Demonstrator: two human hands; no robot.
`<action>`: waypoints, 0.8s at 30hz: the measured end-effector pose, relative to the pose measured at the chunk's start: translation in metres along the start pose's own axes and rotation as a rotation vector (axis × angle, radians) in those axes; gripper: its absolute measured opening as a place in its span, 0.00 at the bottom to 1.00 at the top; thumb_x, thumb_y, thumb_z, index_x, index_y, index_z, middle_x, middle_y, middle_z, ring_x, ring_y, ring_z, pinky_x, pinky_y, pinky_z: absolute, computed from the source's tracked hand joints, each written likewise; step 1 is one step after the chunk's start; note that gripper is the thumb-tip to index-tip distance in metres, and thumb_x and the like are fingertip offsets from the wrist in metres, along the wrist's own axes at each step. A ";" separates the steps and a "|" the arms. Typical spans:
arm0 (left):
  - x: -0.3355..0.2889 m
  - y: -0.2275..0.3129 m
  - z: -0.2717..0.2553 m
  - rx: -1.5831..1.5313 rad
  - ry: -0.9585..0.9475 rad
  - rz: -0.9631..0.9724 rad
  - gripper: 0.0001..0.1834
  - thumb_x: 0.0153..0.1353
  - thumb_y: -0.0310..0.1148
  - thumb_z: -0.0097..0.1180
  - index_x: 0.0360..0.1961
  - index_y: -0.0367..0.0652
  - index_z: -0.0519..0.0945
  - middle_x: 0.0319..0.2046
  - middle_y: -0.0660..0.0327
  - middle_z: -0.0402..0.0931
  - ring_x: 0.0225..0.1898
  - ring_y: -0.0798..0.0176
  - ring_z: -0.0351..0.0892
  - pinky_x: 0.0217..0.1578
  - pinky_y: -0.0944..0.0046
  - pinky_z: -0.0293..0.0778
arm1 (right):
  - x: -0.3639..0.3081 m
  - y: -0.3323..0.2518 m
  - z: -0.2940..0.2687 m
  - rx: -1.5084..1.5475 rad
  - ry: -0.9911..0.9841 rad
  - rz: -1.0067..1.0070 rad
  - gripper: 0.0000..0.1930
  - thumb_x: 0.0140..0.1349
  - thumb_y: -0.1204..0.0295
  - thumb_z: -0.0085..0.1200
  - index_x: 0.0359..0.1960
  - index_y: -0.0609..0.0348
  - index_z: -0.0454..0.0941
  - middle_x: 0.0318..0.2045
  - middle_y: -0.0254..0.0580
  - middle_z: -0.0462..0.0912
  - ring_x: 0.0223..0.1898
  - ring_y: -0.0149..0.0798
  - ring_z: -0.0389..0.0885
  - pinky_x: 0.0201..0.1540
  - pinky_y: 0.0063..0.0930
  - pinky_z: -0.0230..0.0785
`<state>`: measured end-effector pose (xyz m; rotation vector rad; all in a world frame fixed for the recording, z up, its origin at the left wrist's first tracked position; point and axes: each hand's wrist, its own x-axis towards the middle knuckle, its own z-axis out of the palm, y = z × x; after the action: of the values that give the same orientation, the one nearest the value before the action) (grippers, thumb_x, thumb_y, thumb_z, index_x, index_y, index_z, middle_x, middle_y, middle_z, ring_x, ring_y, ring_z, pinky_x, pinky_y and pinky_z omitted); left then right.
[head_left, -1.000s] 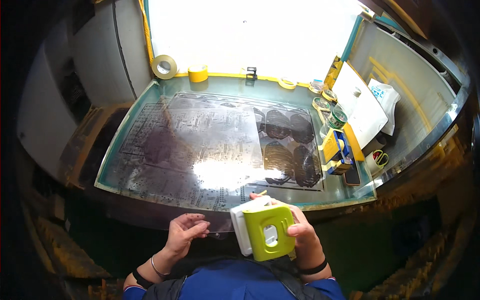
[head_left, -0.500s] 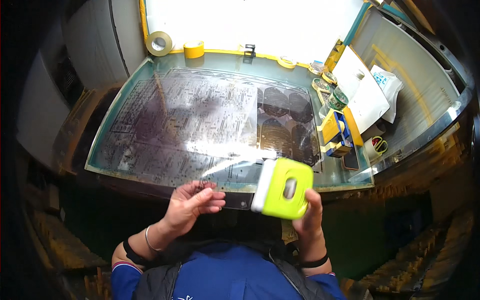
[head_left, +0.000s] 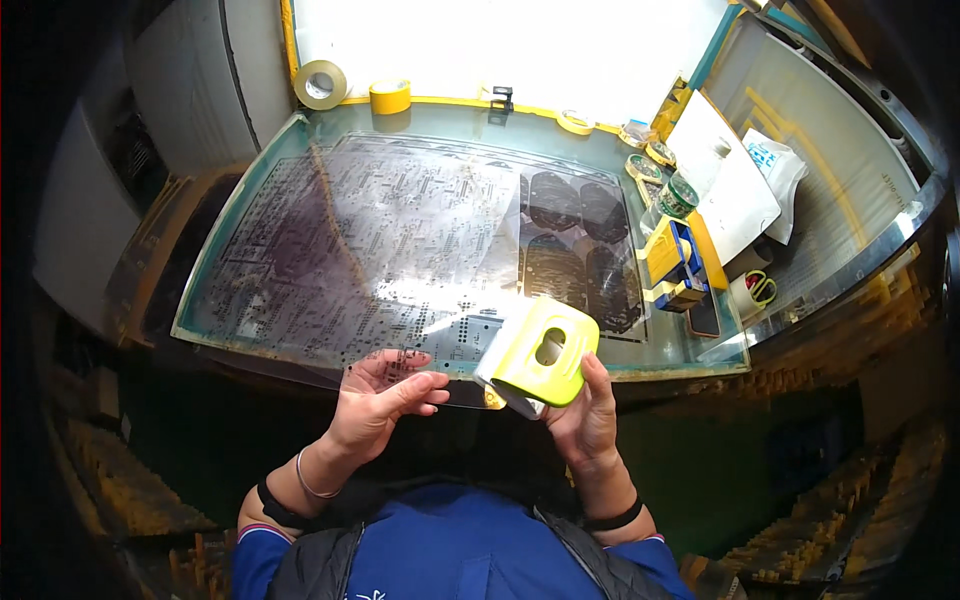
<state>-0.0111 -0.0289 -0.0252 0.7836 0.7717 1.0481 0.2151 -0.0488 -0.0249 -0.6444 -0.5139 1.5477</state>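
Note:
My left hand [head_left: 375, 410] is closed on the near edge of a large, see-through printed film [head_left: 400, 215] covered in fine dark circuit-like patterns; the sheet's edge overhangs the table front. In my right hand [head_left: 588, 425] is a lime-green and white hole punch [head_left: 562, 362], tilted, with an oval opening in its top. The punch's white jaw side faces left and sits at the film's near edge. Whether the film lies inside its slot I cannot tell. Dark oval shapes fill the film's right part.
The film rests on a glass-topped table [head_left: 215, 265] with a bright panel behind. Tape rolls, among them a yellow roll [head_left: 390, 97] and a tan roll [head_left: 320, 85], line the back. At right stand a blue tape dispenser [head_left: 683, 285], a phone [head_left: 704, 316] and green-handled scissors [head_left: 761, 290].
The hole punch in my right hand has moved left and slightly up, and tilted, up to the film's near edge. My left hand keeps its hold, shifting very little.

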 end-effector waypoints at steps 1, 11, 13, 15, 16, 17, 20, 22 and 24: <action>-0.001 0.000 0.000 -0.002 0.001 -0.004 0.11 0.55 0.24 0.54 0.40 0.37 0.72 0.33 0.50 0.78 0.32 0.60 0.80 0.30 0.70 0.77 | 0.000 0.000 0.003 0.013 0.001 -0.003 0.24 0.60 0.59 0.45 0.51 0.64 0.61 0.43 0.45 0.74 0.42 0.38 0.77 0.36 0.31 0.76; -0.001 -0.003 -0.002 -0.012 -0.016 -0.007 0.12 0.55 0.24 0.55 0.40 0.35 0.71 0.34 0.49 0.77 0.33 0.60 0.80 0.31 0.69 0.77 | 0.000 0.002 0.000 0.054 -0.007 0.022 0.23 0.59 0.60 0.46 0.51 0.65 0.62 0.44 0.46 0.74 0.43 0.39 0.77 0.40 0.33 0.75; 0.000 -0.004 -0.003 -0.007 -0.017 -0.001 0.11 0.55 0.24 0.55 0.40 0.35 0.72 0.34 0.49 0.77 0.33 0.59 0.80 0.31 0.69 0.78 | 0.000 0.001 0.000 0.053 -0.009 0.023 0.23 0.59 0.61 0.46 0.51 0.65 0.62 0.44 0.46 0.74 0.43 0.38 0.77 0.41 0.33 0.74; 0.000 -0.005 -0.004 -0.003 -0.020 0.004 0.11 0.55 0.24 0.55 0.40 0.35 0.72 0.34 0.49 0.77 0.33 0.59 0.80 0.31 0.69 0.78 | 0.000 0.001 -0.002 0.051 -0.012 0.023 0.24 0.59 0.61 0.47 0.51 0.65 0.62 0.45 0.46 0.74 0.44 0.38 0.76 0.42 0.32 0.74; -0.001 -0.005 -0.004 -0.010 -0.023 0.008 0.11 0.54 0.23 0.55 0.40 0.35 0.72 0.34 0.49 0.77 0.33 0.59 0.80 0.31 0.69 0.78 | 0.000 0.002 -0.004 0.033 -0.012 0.029 0.25 0.58 0.60 0.47 0.53 0.64 0.60 0.46 0.46 0.72 0.46 0.41 0.75 0.43 0.36 0.73; -0.001 -0.004 -0.003 -0.017 -0.025 0.011 0.11 0.54 0.23 0.55 0.40 0.35 0.72 0.34 0.48 0.77 0.33 0.59 0.80 0.31 0.69 0.78 | 0.000 0.002 -0.006 0.015 -0.013 0.035 0.27 0.58 0.59 0.47 0.54 0.63 0.59 0.48 0.47 0.71 0.48 0.43 0.74 0.45 0.39 0.72; -0.002 -0.003 -0.002 -0.013 -0.024 0.008 0.11 0.54 0.23 0.55 0.40 0.36 0.73 0.33 0.49 0.78 0.32 0.59 0.80 0.30 0.69 0.78 | 0.000 0.001 -0.006 0.022 -0.015 0.022 0.26 0.58 0.59 0.47 0.54 0.63 0.59 0.48 0.47 0.71 0.47 0.43 0.74 0.45 0.39 0.72; -0.003 -0.005 -0.001 -0.010 -0.016 0.007 0.10 0.55 0.22 0.54 0.39 0.37 0.73 0.33 0.49 0.78 0.32 0.60 0.80 0.29 0.69 0.78 | 0.000 0.001 -0.005 0.016 -0.010 0.019 0.27 0.58 0.59 0.47 0.54 0.63 0.59 0.48 0.47 0.71 0.47 0.43 0.74 0.45 0.39 0.72; -0.003 -0.005 -0.001 -0.008 -0.007 0.006 0.10 0.55 0.22 0.53 0.39 0.39 0.73 0.32 0.50 0.78 0.31 0.61 0.80 0.28 0.70 0.77 | 0.000 0.001 -0.004 0.009 -0.005 0.017 0.27 0.58 0.59 0.47 0.54 0.63 0.59 0.48 0.47 0.71 0.47 0.43 0.74 0.45 0.39 0.72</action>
<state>-0.0108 -0.0325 -0.0296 0.7826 0.7589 1.0529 0.2167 -0.0490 -0.0283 -0.6399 -0.5056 1.5672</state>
